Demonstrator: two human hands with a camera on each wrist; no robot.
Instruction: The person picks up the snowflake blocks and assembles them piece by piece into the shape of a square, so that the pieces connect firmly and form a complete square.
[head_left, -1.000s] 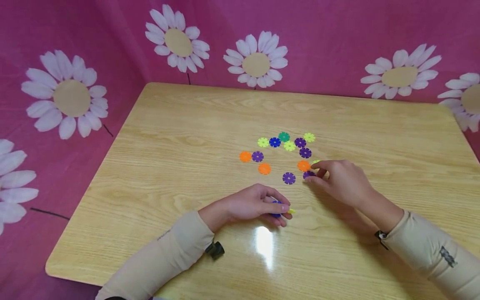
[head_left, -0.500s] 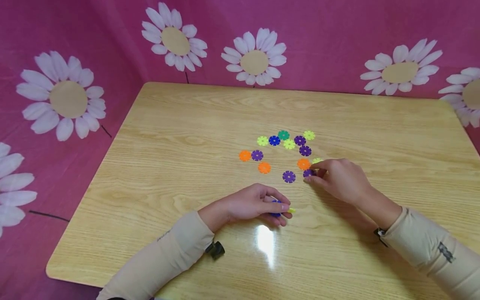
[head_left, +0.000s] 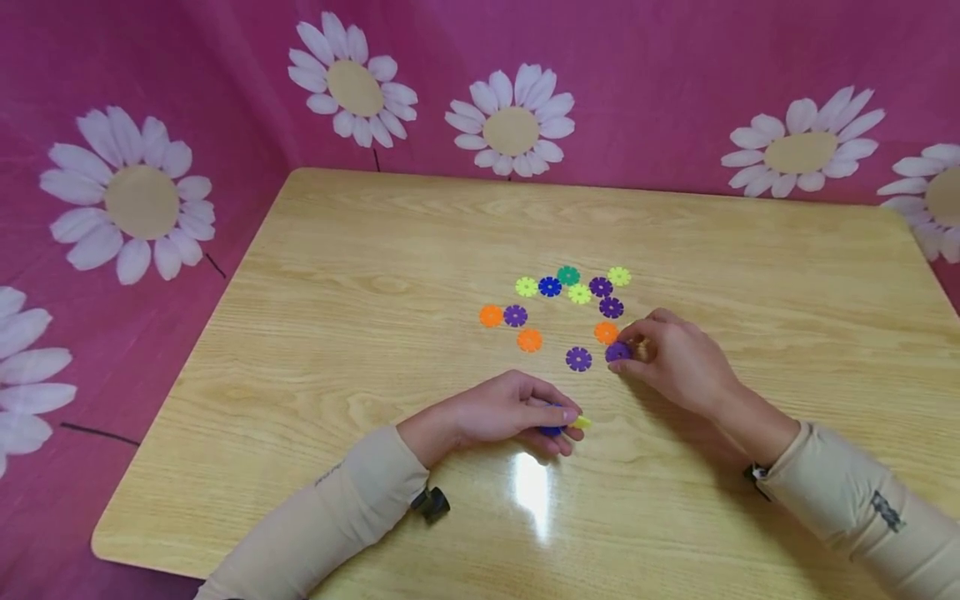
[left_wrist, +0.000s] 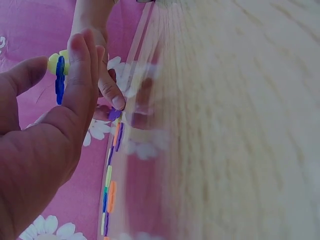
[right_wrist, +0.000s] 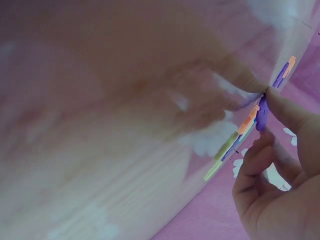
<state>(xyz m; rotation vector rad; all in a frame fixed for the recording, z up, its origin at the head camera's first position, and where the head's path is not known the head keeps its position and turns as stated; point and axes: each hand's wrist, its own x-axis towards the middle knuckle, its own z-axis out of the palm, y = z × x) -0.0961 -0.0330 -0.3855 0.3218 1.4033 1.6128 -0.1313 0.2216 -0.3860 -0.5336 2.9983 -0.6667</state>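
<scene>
My left hand [head_left: 510, 408] holds a blue notched plastic disc [head_left: 551, 421] slotted into a yellow one [head_left: 582, 422]. In the left wrist view this yellow disc [left_wrist: 53, 64] and blue disc [left_wrist: 60, 80] stand crosswise between thumb and fingers. My right hand [head_left: 684, 362] pinches a purple notched disc [head_left: 618, 353] by its edges, thumb at the near side. The right wrist view shows that purple disc [right_wrist: 262, 114] tilted up on edge, close to the table. An orange disc [head_left: 606, 332] lies just beyond my right fingertips, and another purple disc [head_left: 578, 359] lies to their left.
Several more discs lie flat on the wooden table [head_left: 360, 275], among them a green one [head_left: 567, 275], a dark blue one [head_left: 550, 287] and an orange one [head_left: 529, 340]. A pink cloth [head_left: 637, 67] with white flowers hangs behind the table and on its left.
My right fingers have closed on the purple disc, which has tipped up from the table. A yellow-green disc beside them is now mostly hidden by the hand. My left hand has stayed still.
</scene>
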